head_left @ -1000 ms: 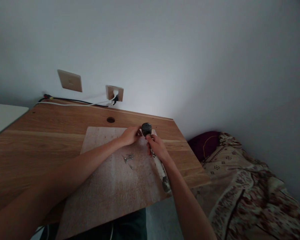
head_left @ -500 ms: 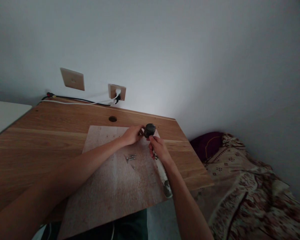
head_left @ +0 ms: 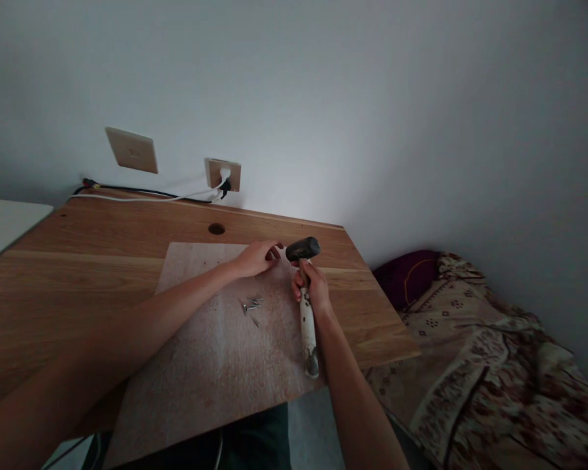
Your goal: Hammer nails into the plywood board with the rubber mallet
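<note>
My right hand [head_left: 312,284] is wrapped round a hammer [head_left: 308,323], high on its pale, worn handle, just under the dark metal head. The head points toward my left hand, and the handle runs back toward me over the right side of a thin wooden board [head_left: 215,378]. Near the board's far edge, my left hand [head_left: 258,258] rests with fingers bent and apart, a small gap from the hammer head. Nothing shows between those fingers, though their undersides are partly hidden. Several loose nails [head_left: 253,305] lie on the board between my forearms.
The board lies on a wooden desk [head_left: 78,261] and overhangs its near edge. A cable hole [head_left: 216,229] is behind it. Cables [head_left: 151,194] run along the wall to a socket [head_left: 224,175]. A white surface [head_left: 10,222] is at left, a bed with patterned bedding [head_left: 470,352] at right.
The hammer has turned: its head has swung right, away from my left fingers, and the handle end has moved left. My left fingers have spread from a tighter curl. The view has shifted slightly.
</note>
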### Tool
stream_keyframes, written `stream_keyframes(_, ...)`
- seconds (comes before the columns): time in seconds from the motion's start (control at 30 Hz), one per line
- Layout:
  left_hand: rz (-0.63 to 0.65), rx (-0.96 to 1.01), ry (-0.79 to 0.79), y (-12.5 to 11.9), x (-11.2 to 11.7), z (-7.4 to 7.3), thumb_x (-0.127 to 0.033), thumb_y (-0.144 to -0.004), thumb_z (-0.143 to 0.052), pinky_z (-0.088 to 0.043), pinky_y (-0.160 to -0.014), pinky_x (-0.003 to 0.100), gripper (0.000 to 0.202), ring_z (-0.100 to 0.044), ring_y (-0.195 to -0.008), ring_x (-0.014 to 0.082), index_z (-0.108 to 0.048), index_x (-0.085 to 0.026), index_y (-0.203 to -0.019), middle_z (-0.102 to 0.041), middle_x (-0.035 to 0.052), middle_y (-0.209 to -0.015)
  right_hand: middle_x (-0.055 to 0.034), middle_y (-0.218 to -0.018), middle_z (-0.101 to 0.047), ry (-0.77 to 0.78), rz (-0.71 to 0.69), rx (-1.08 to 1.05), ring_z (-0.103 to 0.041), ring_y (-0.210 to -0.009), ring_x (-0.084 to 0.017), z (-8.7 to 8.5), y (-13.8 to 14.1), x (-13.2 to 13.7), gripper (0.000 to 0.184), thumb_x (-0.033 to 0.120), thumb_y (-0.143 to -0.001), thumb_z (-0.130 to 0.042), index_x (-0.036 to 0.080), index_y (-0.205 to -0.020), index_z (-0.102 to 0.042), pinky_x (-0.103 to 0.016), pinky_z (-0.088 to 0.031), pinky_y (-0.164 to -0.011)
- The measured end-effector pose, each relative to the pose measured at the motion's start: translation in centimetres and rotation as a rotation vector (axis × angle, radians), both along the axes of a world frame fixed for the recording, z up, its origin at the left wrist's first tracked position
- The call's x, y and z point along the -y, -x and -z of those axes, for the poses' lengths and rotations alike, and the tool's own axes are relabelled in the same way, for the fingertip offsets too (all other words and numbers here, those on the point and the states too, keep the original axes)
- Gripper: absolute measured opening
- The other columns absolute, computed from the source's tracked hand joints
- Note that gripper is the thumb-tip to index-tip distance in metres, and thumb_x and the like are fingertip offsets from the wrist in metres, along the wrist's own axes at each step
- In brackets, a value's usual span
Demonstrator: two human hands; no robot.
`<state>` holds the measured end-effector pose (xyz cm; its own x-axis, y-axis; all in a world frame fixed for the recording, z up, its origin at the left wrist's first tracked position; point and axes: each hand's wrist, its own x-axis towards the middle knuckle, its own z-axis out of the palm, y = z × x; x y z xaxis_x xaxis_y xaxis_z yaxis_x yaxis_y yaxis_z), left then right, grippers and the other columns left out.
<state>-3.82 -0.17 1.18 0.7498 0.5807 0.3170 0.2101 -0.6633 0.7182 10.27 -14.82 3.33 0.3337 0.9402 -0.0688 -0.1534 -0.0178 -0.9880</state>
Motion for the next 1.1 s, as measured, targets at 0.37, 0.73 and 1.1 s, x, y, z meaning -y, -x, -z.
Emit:
stream_keyframes(0.37, 0.433, -0.337, 0.042, 4.1, 1.2, -6.7, -0.023, -0.066, -0.077, -0.041, -0.057, 0.026, 0.010, -0.058, -0.060, 0.0153, -0.068, -0.023, -0.069, -0.067, -0.0032, -0.066, 0.0096, -0.053, -0.045, -0.007, -0.011, 0.065, -0.042, -0.033, -0.009, -0.5, 0.8, 0.3, 0.051, 0.068, -0.074, -0.071, 0.020, -0.092, -0.065, -0.024, -0.033, -0.030)
stream_keyframes(0.73, 0.417, -0.559, -0.198, 3.0, 5.3, -5.8, -0.013, -0.059, -0.078, -0.038, -0.059, 0.031, 0.018, -0.050, -0.058, 0.0192, -0.070, -0.025, -0.070, -0.064, -0.0003, -0.063, 0.0084, -0.053, -0.047, -0.025, -0.007, 0.042, -0.043, -0.034, -0.009, -0.5, 0.4, 0.5, 0.049, 0.066, -0.075, -0.074, 0.020, -0.091, -0.066, -0.023, -0.031, -0.031)
stream_keyframes(1.1, 0.500, -0.454, 0.015, 3.6, 2.7, -6.4, -0.005, -0.062, -0.069, -0.039, -0.057, 0.027, 0.018, -0.056, -0.057, 0.0153, -0.070, -0.024, -0.063, -0.067, -0.0033, -0.062, 0.0089, -0.053, -0.047, -0.009, -0.001, 0.034, -0.043, -0.033, -0.010, -0.2, 0.6, 0.4, 0.050, 0.065, -0.076, -0.073, 0.019, -0.093, -0.067, -0.024, -0.033, -0.030)
